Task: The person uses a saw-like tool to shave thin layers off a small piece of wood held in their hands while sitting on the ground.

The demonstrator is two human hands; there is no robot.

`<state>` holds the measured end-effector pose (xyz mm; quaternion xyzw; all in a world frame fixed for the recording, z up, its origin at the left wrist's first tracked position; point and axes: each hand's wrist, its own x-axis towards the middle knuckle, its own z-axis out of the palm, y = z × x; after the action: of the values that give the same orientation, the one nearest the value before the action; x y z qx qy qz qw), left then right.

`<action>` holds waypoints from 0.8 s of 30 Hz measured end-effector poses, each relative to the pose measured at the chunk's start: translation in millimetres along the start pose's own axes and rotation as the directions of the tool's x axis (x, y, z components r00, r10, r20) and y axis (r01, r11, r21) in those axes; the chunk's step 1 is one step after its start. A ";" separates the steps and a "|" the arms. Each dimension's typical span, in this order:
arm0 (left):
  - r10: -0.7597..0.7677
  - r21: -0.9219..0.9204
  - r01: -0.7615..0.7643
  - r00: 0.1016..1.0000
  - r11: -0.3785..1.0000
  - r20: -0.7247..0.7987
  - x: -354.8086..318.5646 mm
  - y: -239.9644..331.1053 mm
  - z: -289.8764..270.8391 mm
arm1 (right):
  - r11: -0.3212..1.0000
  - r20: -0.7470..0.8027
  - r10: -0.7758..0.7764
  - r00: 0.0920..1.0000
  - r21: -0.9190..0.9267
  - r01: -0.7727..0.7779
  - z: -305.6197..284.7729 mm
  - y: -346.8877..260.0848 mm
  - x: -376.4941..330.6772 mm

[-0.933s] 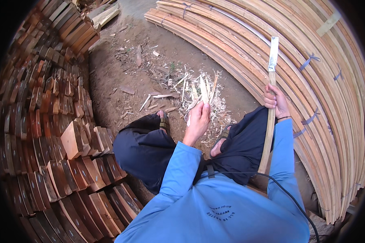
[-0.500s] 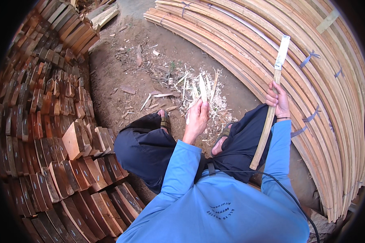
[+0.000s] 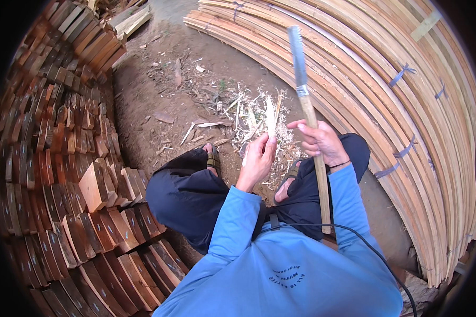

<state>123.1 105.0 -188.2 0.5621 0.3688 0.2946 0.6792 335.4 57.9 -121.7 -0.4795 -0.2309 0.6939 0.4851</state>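
My left hand [image 3: 256,162] is closed around a pale whittled wood stick [image 3: 271,117], which points up and away from me over the shavings. My right hand [image 3: 323,142] grips a long-handled knife [image 3: 322,182] partway along its wooden handle. The knife's metal blade [image 3: 296,53] points away from me, and its handle end reaches back toward my right forearm. The index finger of that hand stretches left, toward the stick. Blade and stick are apart. How much of the stick lies inside my left palm is hidden.
Pale shavings [image 3: 256,108] and wood scraps cover the dirt floor [image 3: 153,90] beyond my sandalled feet. Stacked wooden blocks [image 3: 74,174] rise close on my left. Long bundled wood strips [image 3: 354,68], tied with bands, curve along the right. A black cable [image 3: 362,236] crosses my front.
My right hand has moved left, close to my left hand, bringing the knife along; its blade now leans left. My left hand and the stick have shifted only slightly.
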 end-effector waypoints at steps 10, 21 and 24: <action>0.020 0.093 -0.028 0.996 0.995 0.087 -8.4 14.1 0.1 | 0.990 0.033 0.003 0.999 -0.138 0.002 24.3 11.6 21.3; 0.045 -0.118 -0.105 0.902 0.987 -0.430 5.6 0.7 -35.0 | 0.982 0.060 0.004 0.998 -0.190 0.007 27.8 13.5 18.0; -0.048 -0.354 -0.136 0.884 0.925 -0.465 1.3 11.7 -43.2 | 0.985 0.060 -0.003 0.998 -0.172 0.013 24.4 13.8 16.8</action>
<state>88.1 131.9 -181.1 0.3424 0.4443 0.5014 0.6587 306.3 70.6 -129.4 -0.4977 -0.3063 0.6834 0.4374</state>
